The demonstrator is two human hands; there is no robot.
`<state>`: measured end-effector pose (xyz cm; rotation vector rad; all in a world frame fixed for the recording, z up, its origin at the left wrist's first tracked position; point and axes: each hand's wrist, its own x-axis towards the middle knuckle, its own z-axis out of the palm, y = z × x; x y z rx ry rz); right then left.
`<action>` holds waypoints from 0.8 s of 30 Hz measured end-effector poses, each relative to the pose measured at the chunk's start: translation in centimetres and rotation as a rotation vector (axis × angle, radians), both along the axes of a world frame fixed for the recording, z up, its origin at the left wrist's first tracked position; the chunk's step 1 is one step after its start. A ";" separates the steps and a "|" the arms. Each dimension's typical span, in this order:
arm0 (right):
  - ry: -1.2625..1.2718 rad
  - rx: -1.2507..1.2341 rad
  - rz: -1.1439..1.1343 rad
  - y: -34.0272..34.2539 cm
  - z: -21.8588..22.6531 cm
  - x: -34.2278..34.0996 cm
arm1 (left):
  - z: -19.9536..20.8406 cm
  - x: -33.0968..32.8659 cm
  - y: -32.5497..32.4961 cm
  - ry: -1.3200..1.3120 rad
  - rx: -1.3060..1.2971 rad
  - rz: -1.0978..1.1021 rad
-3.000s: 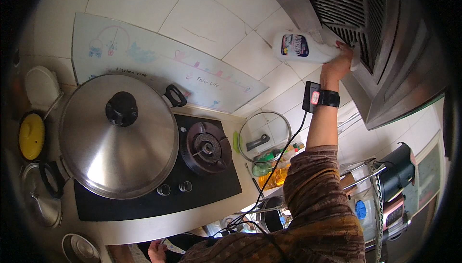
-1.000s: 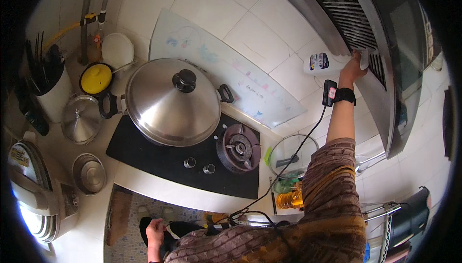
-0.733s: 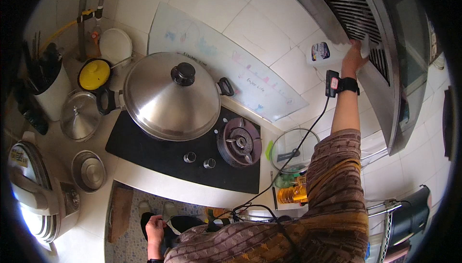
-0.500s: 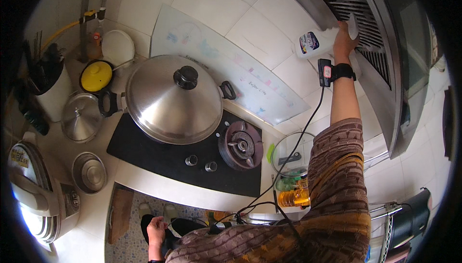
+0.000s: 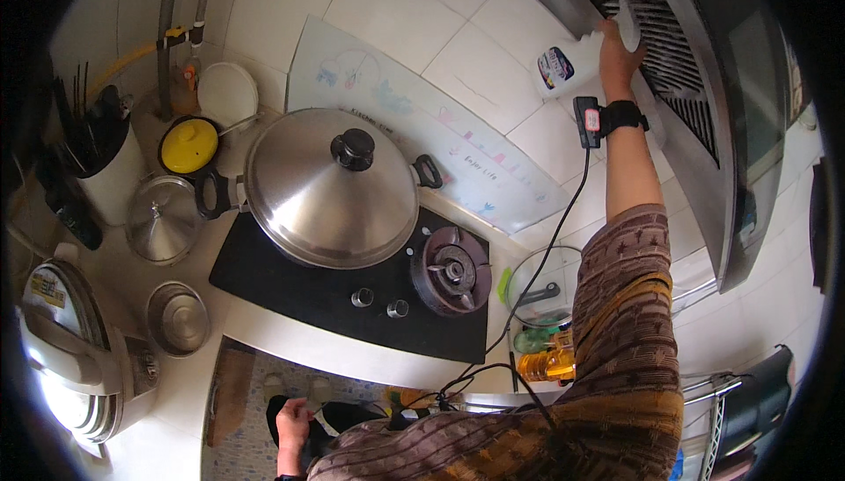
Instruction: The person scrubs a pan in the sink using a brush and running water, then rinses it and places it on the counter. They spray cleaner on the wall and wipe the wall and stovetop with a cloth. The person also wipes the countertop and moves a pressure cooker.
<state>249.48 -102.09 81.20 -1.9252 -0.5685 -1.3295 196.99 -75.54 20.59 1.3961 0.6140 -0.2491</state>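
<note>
My right hand [image 5: 620,60], raised at the upper right, is closed round the neck of a white spray bottle [image 5: 570,63]. The bottle is tilted, with its labelled body toward the tiled wall. Its white spray head [image 5: 628,25] is turned to the dark slatted filter [image 5: 682,63] of the range hood, close by. A black strap with a small device sits on my right wrist. Low down by my body, my left hand [image 5: 293,421] hangs with its fingers loosely curled; I see nothing in it.
Below stands a large lidded steel wok [image 5: 326,199] on a black gas hob [image 5: 290,274], beside a bare burner [image 5: 453,270]. A black cable [image 5: 554,248] hangs from my right wrist. To the left are a yellow-lidded pot [image 5: 189,146], a steel bowl [image 5: 179,318] and a rice cooker [image 5: 79,349].
The view has shifted slightly, so the hob and pots sit a little farther right. My right hand and the spray bottle are slightly higher along the hood filter. Both hands keep their shape.
</note>
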 end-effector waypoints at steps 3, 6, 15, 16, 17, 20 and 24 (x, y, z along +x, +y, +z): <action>-0.049 0.023 0.061 -1.5 0.5 -0.1 | -0.1 0.4 0.5 -0.014 0.023 -0.015; 0.177 0.153 0.258 -6.3 -0.9 -2.2 | -0.2 0.6 1.5 -0.058 0.184 -0.111; 0.343 0.171 -0.076 -17.4 -16.1 -22.2 | 3.6 2.5 5.7 -0.133 0.185 -0.161; 0.394 0.266 -0.045 -17.7 -17.9 -25.1 | 4.2 3.1 5.8 -0.137 0.195 -0.185; 0.408 0.323 -0.180 -17.8 -19.3 -27.6 | 4.8 3.8 5.8 -0.142 0.206 -0.208; 0.593 0.448 -0.211 -18.4 -21.6 -34.3 | 6.8 6.4 5.4 -0.193 0.216 -0.290; 0.539 0.374 -0.287 -18.9 -19.7 -42.6 | 9.4 10.4 4.1 -0.271 0.295 -0.446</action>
